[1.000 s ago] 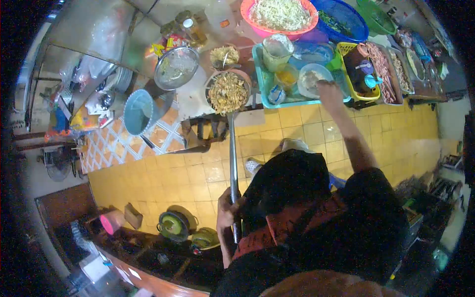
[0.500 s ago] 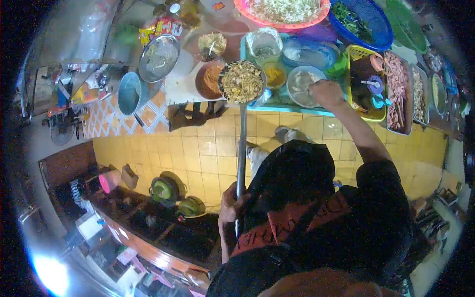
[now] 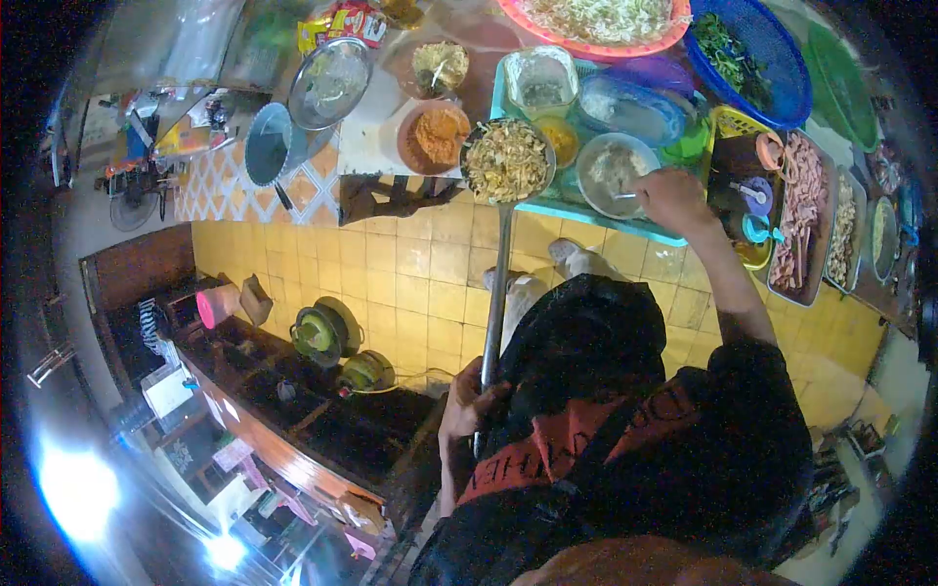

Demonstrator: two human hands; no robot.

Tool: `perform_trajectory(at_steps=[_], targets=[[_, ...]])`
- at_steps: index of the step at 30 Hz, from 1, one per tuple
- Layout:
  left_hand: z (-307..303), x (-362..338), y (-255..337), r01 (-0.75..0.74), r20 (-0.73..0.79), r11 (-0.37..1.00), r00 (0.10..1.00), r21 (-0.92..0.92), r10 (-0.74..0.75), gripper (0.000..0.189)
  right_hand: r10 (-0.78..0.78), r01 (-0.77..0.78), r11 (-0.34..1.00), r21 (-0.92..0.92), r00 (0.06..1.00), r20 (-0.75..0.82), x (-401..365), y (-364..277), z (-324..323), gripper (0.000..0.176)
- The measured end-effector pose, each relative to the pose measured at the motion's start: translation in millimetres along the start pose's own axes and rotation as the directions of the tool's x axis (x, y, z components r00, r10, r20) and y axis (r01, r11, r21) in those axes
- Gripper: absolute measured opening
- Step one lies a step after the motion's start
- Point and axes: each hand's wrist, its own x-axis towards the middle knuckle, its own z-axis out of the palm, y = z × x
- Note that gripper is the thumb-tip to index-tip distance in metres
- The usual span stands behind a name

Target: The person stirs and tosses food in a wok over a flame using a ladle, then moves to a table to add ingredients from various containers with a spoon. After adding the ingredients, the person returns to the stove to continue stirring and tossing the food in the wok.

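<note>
My left hand (image 3: 473, 402) is closed round the long metal handle of a ladle (image 3: 501, 283). The round bowl of this ladle is heaped with chopped brownish-yellow food (image 3: 505, 161) and hangs at the table's edge. My right hand (image 3: 676, 202) is closed at the near rim of a pale bowl (image 3: 616, 210) holding a whitish powder or paste. A small light spoon handle (image 3: 625, 196) reaches from its fingers into that bowl. Beside the ladle are a tub of orange seasoning (image 3: 437, 137) and a small container of yellow powder (image 3: 557, 142).
A turquoise tray (image 3: 586, 222) carries the bowl and several containers. To the right stand a yellow basket (image 3: 752, 256) and a tray of pink sliced meat (image 3: 801, 210). Behind are shredded cabbage (image 3: 596, 20) and a blue basket of greens (image 3: 747, 63). Gas cylinders (image 3: 362, 371) stand on the tiled floor.
The whole view has shifted, with the tabletop now further right. My right hand has drawn back slightly toward the bowl's near rim, and the spoon handle now shows. My left hand keeps its grip on the ladle.
</note>
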Motion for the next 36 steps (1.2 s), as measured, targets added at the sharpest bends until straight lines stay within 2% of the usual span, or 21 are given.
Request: perform_trajectory(at_steps=[3, 6, 8, 12, 13, 15, 16, 18, 19, 20, 21, 22, 24, 25, 26, 28, 30, 32, 33, 35, 36], targets=[[-3.2, -1.5, 2.9, -0.022, 0.028, 0.999, 0.999, 0.030, 0.022, 0.034, -0.033, 0.035, 0.999, 0.021, 0.997, -0.073, -2.3, 4.7, 7.9, 0.016], [-4.2, -4.7, 10.6, -0.012, 0.015, 0.999, 1.000, -0.049, 0.013, 0.030, -0.050, 0.051, 0.998, -0.038, 0.998, 0.024, -2.3, 4.5, 0.0, 0.018], [2.0, -2.1, 3.8, -0.045, 0.012, 0.999, 0.999, 0.018, 0.045, 0.028, -0.029, 0.028, 0.999, -0.017, 0.998, -0.063, -10.2, 3.8, -3.3, 0.018], [2.4, -6.3, 0.2, -0.042, -0.012, 0.997, 0.999, -0.066, 0.041, 0.026, 0.060, -0.058, 0.998, 0.018, 0.990, -0.128, -28.2, -16.5, -46.3, 0.016], [0.0, -7.0, -0.2, -0.036, 0.023, 0.999, 0.999, -0.024, 0.036, 0.027, 0.047, -0.045, 0.999, 0.011, 0.990, -0.130, -30.4, -23.0, -55.0, 0.016], [-3.5, -9.4, 0.5, -0.028, 0.056, 1.000, 0.998, 0.005, 0.028, 0.028, -0.048, 0.088, 0.990, 0.111, 0.945, -0.323, -33.3, -36.0, -68.5, 0.015], [-3.7, -8.8, 1.2, -0.034, 0.069, 0.999, 0.997, 0.027, 0.032, 0.029, -0.060, 0.098, 0.990, 0.100, 0.944, -0.324, -32.2, -41.2, -70.5, 0.015], [-2.9, -10.6, -1.3, -0.044, 0.069, 0.998, 0.997, 0.033, 0.042, 0.030, 0.038, -0.116, 0.979, -0.166, 0.910, -0.413, -26.4, -52.3, -67.2, 0.015], [-2.3, -12.1, -4.3, -0.101, 0.065, 0.994, 0.992, -0.045, 0.104, 0.030, 0.020, -0.102, 0.979, -0.175, 0.909, -0.416, -22.1, -52.9, -64.3, 0.015], [-2.2, -14.3, -7.4, -0.160, 0.055, 0.980, 0.984, -0.123, 0.167, 0.030, 0.055, -0.130, 0.968, -0.217, 0.946, -0.320, -16.4, -48.5, -60.1, 0.018], [0.5, -16.2, -12.4, -0.176, 0.038, 0.975, 0.982, -0.136, 0.183, 0.030, 0.092, -0.154, 0.952, -0.265, 0.969, -0.231, -13.3, -41.7, -53.4, 0.020], [-1.6, -18.7, -14.2, -0.165, 0.071, 0.976, 0.982, -0.142, 0.176, 0.031, 0.075, -0.140, 0.952, -0.273, 0.969, -0.235, -7.9, -38.4, -41.1, 0.020], [-5.2, -26.0, -25.7, -0.165, 0.083, 0.973, 0.980, -0.160, 0.180, 0.032, 0.220, -0.234, 0.932, -0.278, 0.972, -0.080, 4.9, -35.2, -10.4, 0.018], [-6.3, -28.7, -37.9, -0.133, 0.077, 0.971, 0.986, -0.198, 0.151, 0.034, 0.189, -0.191, 0.938, -0.291, 0.981, -0.034, 7.4, -37.9, -1.9, 0.018], [-6.0, -35.1, -49.4, -0.097, 0.074, 0.966, 0.990, -0.239, 0.117, 0.036, 0.168, -0.171, 0.938, -0.303, 0.985, -0.036, 6.3, -38.9, 9.0, 0.018], [-16.4, -45.1, -61.1, -0.126, 0.058, 0.961, 0.988, -0.245, 0.144, 0.037, 0.081, -0.085, 0.974, -0.211, 0.996, -0.028, 10.0, -43.7, 25.4, 0.019], [-23.0, -59.3, -75.1, -0.149, 0.063, 0.961, 0.984, -0.232, 0.168, 0.038, 0.065, -0.075, 0.973, -0.218, 0.996, -0.055, 11.1, -38.7, 31.2, 0.020], [-23.7, -76.1, -88.1, -0.326, -0.093, 0.915, 0.945, -0.238, 0.313, 0.034, 0.098, -0.109, 0.971, -0.211, 0.993, -0.065, -1.7, -31.8, 41.2, 0.021], [-26.5, -86.3, -91.1, -0.330, -0.079, 0.912, 0.944, -0.242, 0.321, 0.034, 0.121, -0.139, 0.976, -0.168, 0.986, -0.113, -3.6, -31.6, 39.1, 0.020], [-32.8, -100.3, -90.0, -0.133, -0.141, 0.984, 0.983, -0.116, 0.116, 0.030, 0.132, -0.145, 0.986, -0.081, 0.980, -0.150, -17.7, -51.3, 8.9, 0.020], [-34.2, -102.1, -95.6, -0.147, -0.136, 0.982, 0.982, -0.116, 0.131, 0.030, 0.136, -0.151, 0.985, -0.087, 0.977, -0.163, -18.5, -48.9, 11.0, 0.020]])
